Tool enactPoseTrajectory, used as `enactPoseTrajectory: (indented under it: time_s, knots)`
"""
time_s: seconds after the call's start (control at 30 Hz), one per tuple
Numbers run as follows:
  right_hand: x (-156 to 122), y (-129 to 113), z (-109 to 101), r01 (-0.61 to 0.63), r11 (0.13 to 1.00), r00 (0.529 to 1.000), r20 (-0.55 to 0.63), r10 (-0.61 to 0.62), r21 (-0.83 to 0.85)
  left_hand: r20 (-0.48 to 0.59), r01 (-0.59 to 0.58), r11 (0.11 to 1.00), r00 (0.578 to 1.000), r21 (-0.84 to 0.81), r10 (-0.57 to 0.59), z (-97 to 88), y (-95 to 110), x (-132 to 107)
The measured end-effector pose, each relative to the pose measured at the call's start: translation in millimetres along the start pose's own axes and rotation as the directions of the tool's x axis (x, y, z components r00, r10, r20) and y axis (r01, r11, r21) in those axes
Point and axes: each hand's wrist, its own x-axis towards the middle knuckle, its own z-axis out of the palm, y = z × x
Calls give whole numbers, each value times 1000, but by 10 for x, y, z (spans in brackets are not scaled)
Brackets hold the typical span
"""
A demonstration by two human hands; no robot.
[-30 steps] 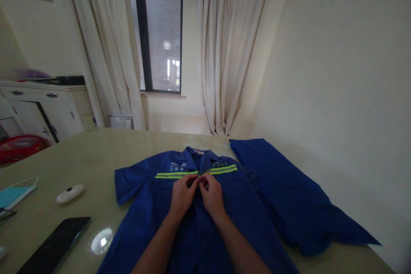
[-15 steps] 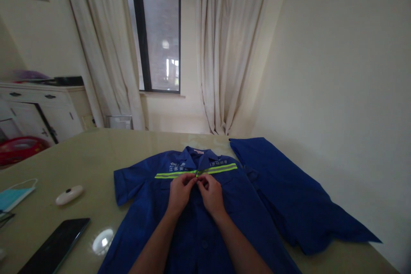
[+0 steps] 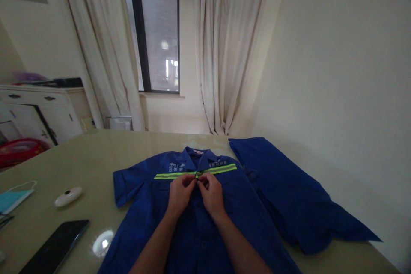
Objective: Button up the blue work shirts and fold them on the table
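Observation:
A blue short-sleeved work shirt (image 3: 141, 218) lies front up on the table, its collar toward the window. A yellow-green and grey reflective stripe (image 3: 221, 169) crosses its chest, with white lettering above. My left hand (image 3: 180, 192) pinches the shirt's front edge just below the stripe. Close beside it, my right hand (image 3: 211, 192) pinches the other side of the front opening, and the fingertips of both hands nearly meet. Whatever small part sits between the fingertips is hidden. Lower on the front placket a button (image 3: 204, 244) shows faintly.
Another blue garment (image 3: 289, 192) lies to the right, against the wall. On the left of the table (image 3: 96, 150) are a black phone (image 3: 54, 246), a white oval object (image 3: 68, 196) and a light-blue face mask (image 3: 16, 200). A white cabinet (image 3: 61, 111) stands beyond, with a red basket (image 3: 22, 150).
Both hands stay at the same place on the shirt front, fingers still pinched. The view has shifted very slightly.

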Motion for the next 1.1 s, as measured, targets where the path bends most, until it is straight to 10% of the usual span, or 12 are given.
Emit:
enactPoseTrajectory:
  time_s: [1.1]
  knots:
    - [-11, -21, 16, -31, 998, 1000, -1, 31, -63, 43, -13, 1000, 999, 8, 13, 13, -5, 24]
